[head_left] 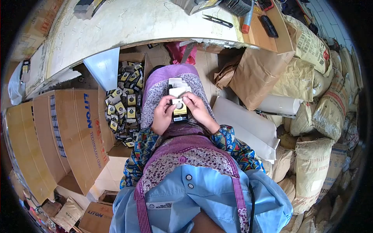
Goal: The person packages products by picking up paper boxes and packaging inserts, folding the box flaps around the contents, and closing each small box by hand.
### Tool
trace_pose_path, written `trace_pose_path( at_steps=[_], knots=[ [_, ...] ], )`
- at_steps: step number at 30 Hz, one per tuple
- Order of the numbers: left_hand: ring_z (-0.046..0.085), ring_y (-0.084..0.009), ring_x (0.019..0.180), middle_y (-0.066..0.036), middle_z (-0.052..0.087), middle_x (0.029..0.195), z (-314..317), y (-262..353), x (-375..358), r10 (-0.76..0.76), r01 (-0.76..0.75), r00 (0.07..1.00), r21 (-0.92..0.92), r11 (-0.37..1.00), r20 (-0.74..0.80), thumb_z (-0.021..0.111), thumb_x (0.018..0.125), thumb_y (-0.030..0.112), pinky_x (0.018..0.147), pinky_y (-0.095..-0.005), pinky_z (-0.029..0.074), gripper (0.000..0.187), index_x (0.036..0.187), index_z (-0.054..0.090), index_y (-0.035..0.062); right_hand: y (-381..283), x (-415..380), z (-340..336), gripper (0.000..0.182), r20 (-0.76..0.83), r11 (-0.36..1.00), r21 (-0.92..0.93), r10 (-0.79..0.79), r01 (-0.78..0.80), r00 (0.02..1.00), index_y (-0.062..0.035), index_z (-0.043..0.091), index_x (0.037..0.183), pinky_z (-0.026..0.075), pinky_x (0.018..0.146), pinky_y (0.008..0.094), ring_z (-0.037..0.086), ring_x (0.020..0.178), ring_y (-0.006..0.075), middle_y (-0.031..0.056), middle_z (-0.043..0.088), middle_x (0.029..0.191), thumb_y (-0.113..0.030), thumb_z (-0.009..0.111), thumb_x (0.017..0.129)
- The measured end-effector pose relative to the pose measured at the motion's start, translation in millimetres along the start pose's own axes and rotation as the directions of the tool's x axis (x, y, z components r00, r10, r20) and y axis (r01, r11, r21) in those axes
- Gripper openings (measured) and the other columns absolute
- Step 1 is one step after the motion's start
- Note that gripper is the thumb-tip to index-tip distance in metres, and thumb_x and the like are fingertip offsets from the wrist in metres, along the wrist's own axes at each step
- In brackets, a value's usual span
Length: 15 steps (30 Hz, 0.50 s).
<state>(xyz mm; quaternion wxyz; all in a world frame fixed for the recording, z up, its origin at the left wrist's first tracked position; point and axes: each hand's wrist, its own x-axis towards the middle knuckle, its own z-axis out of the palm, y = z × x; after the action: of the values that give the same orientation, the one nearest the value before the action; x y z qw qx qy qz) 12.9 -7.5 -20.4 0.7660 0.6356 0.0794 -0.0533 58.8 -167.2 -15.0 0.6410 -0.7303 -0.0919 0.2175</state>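
- The left hand [163, 115] and right hand [199, 110] meet over the lap, both closed on one small pack [180, 109], yellow and black with a white top.
- The pack stands upright between the two grips: the left grip clamps its left edge, the right grip clamps its right edge and upper corner, thumbs on the face.
- Just above the pack, touching it, lies a short stack of white cards [177, 87] on the purple apron [165, 83].
- To the left, well apart from the hands, an open box [140, 59] is filled with loose packs [125, 103] of the same yellow and black kind.
- Further left stand flattened cartons [74, 128] printed with blue letters.
- Above, on the counter [128, 23], lie scissors [217, 20] and a pen [247, 17].
- To the right, brown paper bags [256, 73] and stuffed sacks [314, 105] are piled up.
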Motion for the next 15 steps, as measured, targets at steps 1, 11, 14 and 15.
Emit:
trace_pose_path(
  at_steps=[1, 11, 14, 15],
  knots=[
    [0.058, -0.0126, 0.085, -0.01, 0.058, 0.095, -1, -2, 0, 0.018, -0.019, 0.999, 0.041, 0.999, 0.042, 0.051, 0.086, -0.004, 0.076, -0.0234, 0.046, 0.028, 0.113, 0.046, -0.0008, -1, 0, -1, 0.018, 0.068, 0.998, 0.029, 0.048, -0.05, 0.997, -0.0021, 0.055, 0.105, 0.041, 0.084, 0.0251, 0.053, 0.092, 0.0129, 0.004, 0.058, 0.097, -0.015, 0.05, 0.092],
    [0.059, -0.0141, 0.089, -0.011, 0.058, 0.096, 3, 3, -4, 0.049, -0.049, 0.999, 0.015, 0.999, -0.01, 0.05, 0.084, -0.008, 0.078, -0.0238, 0.046, 0.025, 0.108, 0.046, -0.0008, -8, 10, 5, 0.01, -0.184, 0.97, 0.231, 0.119, -0.074, 0.976, -0.0004, 0.064, 0.088, 0.042, 0.064, 0.0182, 0.053, 0.069, 0.003, -0.002, 0.06, 0.075, -0.007, 0.066, 0.081],
    [0.059, -0.0145, 0.09, -0.011, 0.058, 0.097, 1, 3, -2, 0.025, -0.026, 0.999, -0.027, 0.999, -0.028, 0.05, 0.084, -0.009, 0.079, -0.024, 0.046, 0.026, 0.108, 0.046, -0.0015, -16, 11, -2, 0.009, -0.07, 0.957, 0.249, 0.172, -0.15, 0.983, 0.0007, 0.066, 0.085, 0.044, 0.066, 0.0205, 0.054, 0.073, 0.0048, -0.0004, 0.063, 0.077, -0.007, 0.067, 0.081],
    [0.059, -0.0145, 0.09, -0.011, 0.058, 0.097, 0, 4, -2, 0.026, -0.027, 0.999, -0.026, 0.999, -0.03, 0.05, 0.084, -0.009, 0.079, -0.024, 0.046, 0.026, 0.108, 0.046, -0.0015, -16, 10, -4, 0.009, -0.068, 0.957, 0.249, 0.171, -0.149, 0.983, 0.0007, 0.066, 0.085, 0.044, 0.066, 0.0205, 0.054, 0.073, 0.0048, -0.0004, 0.063, 0.077, -0.007, 0.067, 0.081]
  ],
)
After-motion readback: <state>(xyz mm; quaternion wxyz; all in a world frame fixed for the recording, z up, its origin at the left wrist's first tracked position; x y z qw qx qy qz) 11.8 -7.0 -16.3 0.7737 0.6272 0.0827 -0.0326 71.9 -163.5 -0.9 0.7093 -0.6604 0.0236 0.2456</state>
